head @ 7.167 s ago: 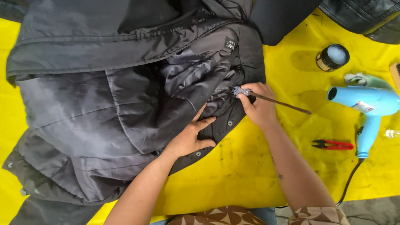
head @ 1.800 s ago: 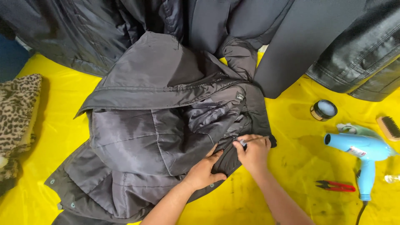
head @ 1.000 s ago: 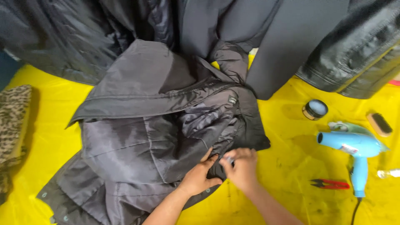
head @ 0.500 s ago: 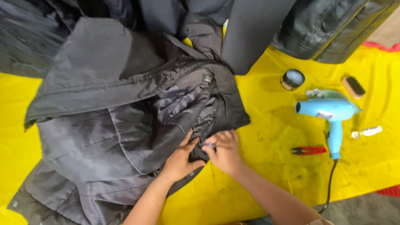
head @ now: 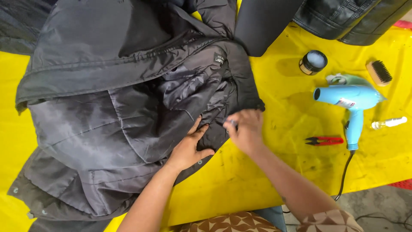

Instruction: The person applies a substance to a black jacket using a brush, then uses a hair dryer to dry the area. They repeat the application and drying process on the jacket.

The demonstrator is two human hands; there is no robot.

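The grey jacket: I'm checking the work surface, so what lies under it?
Under the grey jacket lies a yellow sheet, showing along its edges. The left hand presses flat on top. Anything between jacket and sheet is covered.

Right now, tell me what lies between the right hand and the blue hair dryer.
Head view: bare yellow sheet between right hand and hair dryer; red snips lie just below that line.

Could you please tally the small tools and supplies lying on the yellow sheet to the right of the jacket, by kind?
Hair dryer, blue: 1
Brush: 1
Round tin: 1
Red snips: 1
Small clear bottle: 1
Total: 5
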